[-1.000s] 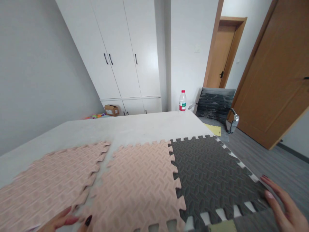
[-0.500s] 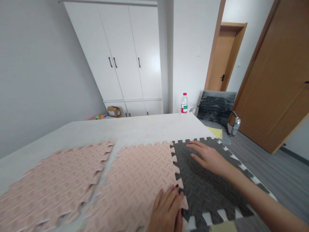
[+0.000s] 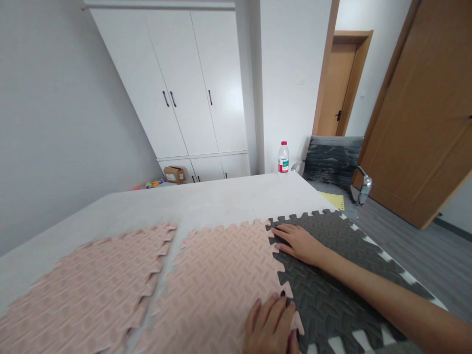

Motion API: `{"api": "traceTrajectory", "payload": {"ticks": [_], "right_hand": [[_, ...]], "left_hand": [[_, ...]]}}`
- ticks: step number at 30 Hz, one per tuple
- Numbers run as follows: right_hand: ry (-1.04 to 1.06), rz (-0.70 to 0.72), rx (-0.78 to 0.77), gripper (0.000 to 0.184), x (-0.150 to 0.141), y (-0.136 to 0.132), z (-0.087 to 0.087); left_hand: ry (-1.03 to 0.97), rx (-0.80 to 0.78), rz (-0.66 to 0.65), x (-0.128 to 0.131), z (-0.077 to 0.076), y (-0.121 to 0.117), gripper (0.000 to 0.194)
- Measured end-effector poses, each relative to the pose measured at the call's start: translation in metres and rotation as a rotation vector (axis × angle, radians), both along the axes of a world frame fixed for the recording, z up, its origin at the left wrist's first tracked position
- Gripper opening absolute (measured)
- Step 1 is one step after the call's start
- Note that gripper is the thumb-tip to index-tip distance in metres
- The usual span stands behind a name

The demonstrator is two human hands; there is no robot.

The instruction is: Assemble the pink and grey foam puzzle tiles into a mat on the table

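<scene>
Wardrobe (image 3: 184, 83) of smooth white panels with dark handles fills the far wall at twelve o'clock. Below it spreads the pale, matte table (image 3: 221, 196), bearing three foam mats with a raised herringbone texture and toothed puzzle edges. Loose pink mat (image 3: 81, 290) lies at nine o'clock, apart from the middle pink mat (image 3: 221, 280), whose teeth lock into the dark grey mat (image 3: 342, 265) at three o'clock. Grey slatted chair (image 3: 334, 160) stands at two o'clock, a small clear bottle (image 3: 283, 157) with red cap at one o'clock.

The right hand (image 3: 300, 242) lies flat, fingers spread, on the grey mat against the seam's far end. The left hand (image 3: 273, 327) rests palm down, fingers together, on the near end of the seam at six o'clock; neither hand grips anything.

Half a second back, the right hand sat a little farther from the seam; it has since slid toward the pink teeth, while the left stayed near its spot.
</scene>
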State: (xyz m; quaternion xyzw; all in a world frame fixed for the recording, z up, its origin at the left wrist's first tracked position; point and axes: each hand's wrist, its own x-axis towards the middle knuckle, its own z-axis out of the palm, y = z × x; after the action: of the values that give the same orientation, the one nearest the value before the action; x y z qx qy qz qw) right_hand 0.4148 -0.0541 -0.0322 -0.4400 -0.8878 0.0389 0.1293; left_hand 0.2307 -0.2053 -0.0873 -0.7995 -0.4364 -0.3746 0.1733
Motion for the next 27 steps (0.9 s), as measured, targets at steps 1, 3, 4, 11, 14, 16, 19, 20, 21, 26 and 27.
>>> {"api": "traceTrajectory", "payload": {"ticks": [1, 3, 4, 11, 14, 16, 19, 20, 21, 26, 27], "right_hand": [[-0.004, -0.007, 0.000, 0.054, -0.001, 0.000, -0.001], [-0.014, -0.008, -0.002, 0.054, -0.002, 0.002, -0.001], [-0.022, -0.002, -0.003, 0.053, -0.002, 0.003, -0.001], [-0.145, 0.078, 0.029, 0.039, -0.010, 0.010, 0.014], [-0.195, 0.118, 0.055, 0.036, -0.012, 0.014, 0.020], [-0.213, 0.150, 0.061, 0.038, -0.012, 0.017, 0.023], [-0.233, 0.187, 0.056, 0.040, -0.010, 0.020, 0.026], [-0.240, 0.191, 0.056, 0.040, -0.011, 0.019, 0.025], [-0.246, 0.183, 0.062, 0.040, -0.012, 0.017, 0.024], [-0.238, 0.032, 0.155, 0.042, -0.021, -0.003, 0.008], [-0.234, 0.018, 0.165, 0.043, -0.021, -0.005, 0.006]], "left_hand": [[-0.003, -0.003, 0.000, 0.000, 0.001, 0.000, 0.026], [-0.005, -0.007, -0.001, -0.001, 0.002, 0.000, 0.026], [-0.007, -0.009, -0.003, -0.001, 0.002, 0.000, 0.027], [-0.042, -0.087, -0.028, 0.001, 0.000, -0.002, 0.027], [-0.032, -0.115, -0.032, -0.003, 0.001, -0.002, 0.030], [0.024, -0.103, -0.052, -0.007, 0.003, -0.002, 0.032], [0.134, -0.074, -0.094, -0.012, 0.009, 0.000, 0.040], [0.152, -0.076, -0.096, -0.013, 0.010, 0.001, 0.042], [0.158, -0.086, -0.094, -0.012, 0.011, 0.001, 0.043], [0.078, -0.185, -0.062, -0.003, 0.012, -0.001, 0.043], [0.060, -0.197, -0.058, -0.002, 0.012, -0.002, 0.043]]}}
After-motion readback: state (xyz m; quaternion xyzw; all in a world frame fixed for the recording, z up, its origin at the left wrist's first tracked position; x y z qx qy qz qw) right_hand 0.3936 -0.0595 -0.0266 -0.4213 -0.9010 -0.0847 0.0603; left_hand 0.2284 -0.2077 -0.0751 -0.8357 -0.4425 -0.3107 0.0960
